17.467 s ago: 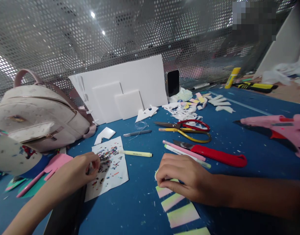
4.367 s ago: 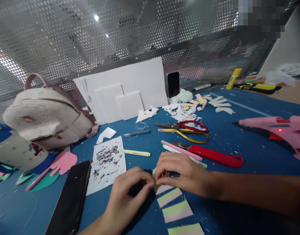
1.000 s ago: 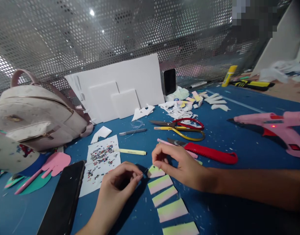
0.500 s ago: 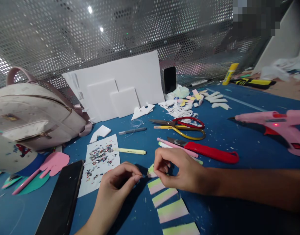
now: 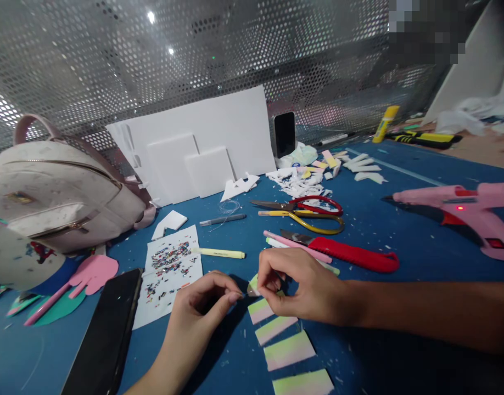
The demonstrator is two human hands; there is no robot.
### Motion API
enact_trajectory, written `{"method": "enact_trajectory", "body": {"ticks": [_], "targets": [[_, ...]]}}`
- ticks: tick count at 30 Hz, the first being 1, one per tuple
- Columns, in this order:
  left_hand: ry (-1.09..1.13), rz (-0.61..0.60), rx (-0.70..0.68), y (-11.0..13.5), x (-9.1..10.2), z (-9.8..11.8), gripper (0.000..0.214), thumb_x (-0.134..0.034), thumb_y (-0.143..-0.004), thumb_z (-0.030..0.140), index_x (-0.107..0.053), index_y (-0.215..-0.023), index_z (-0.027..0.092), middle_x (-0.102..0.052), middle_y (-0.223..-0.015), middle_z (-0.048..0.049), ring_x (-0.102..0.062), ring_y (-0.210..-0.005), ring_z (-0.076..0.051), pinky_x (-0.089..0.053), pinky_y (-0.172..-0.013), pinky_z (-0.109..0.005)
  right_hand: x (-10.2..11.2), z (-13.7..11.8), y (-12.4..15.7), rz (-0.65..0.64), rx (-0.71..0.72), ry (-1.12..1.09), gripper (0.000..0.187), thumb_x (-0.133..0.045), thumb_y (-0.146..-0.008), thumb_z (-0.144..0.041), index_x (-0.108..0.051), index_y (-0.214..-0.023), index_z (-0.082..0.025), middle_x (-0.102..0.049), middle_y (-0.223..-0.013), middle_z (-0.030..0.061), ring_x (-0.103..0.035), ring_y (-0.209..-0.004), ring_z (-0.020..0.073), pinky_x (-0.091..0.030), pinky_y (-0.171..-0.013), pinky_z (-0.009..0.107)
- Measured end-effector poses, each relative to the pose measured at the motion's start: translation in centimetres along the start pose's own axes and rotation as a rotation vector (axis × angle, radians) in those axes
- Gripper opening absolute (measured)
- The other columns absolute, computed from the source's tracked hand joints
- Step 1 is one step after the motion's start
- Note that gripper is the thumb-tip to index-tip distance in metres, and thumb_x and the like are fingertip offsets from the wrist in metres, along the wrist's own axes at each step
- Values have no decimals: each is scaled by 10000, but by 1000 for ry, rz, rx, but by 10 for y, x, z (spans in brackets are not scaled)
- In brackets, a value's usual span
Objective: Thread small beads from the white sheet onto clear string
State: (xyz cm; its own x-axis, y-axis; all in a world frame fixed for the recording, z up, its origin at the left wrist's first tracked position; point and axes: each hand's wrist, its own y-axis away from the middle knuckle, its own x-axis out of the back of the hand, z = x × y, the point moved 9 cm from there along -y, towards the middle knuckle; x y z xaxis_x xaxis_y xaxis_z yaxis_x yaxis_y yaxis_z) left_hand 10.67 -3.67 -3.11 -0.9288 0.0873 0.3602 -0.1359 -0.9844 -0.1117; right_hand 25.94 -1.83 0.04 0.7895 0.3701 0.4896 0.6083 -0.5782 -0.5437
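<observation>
The right hand (image 5: 307, 291) pinches the topmost pink-and-green paper strip (image 5: 253, 286) on the counter (image 5: 379, 230), between both hands; the left hand (image 5: 202, 304), thumb and forefinger pressed together, sits just beside the strip's left edge.

paper piece (image 5: 254, 286) | small, green-to-pink | one edge lifted | heads row of paper strips (image 5: 289, 350)

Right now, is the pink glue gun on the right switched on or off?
On: a small red light glows on the side of the pink glue gun, which rests on the blue table with no hand on it.
</observation>
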Motion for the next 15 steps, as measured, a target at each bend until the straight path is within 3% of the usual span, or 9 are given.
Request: {"method": "enact_trajectory", "body": {"ticks": [15], "targets": [[40, -2, 3, -1, -1, -1, 124, -675, -867, 272, -732, -770, 218, -704, -751, -26, -638, -710, -187, -488, -648, -274, -2, -1, 1, -8, 21, 37, 128, -625, -815, -73, -560, -825, -184, -554, -734, -36, -515, -650, 97, -381, -586, 217]]}}
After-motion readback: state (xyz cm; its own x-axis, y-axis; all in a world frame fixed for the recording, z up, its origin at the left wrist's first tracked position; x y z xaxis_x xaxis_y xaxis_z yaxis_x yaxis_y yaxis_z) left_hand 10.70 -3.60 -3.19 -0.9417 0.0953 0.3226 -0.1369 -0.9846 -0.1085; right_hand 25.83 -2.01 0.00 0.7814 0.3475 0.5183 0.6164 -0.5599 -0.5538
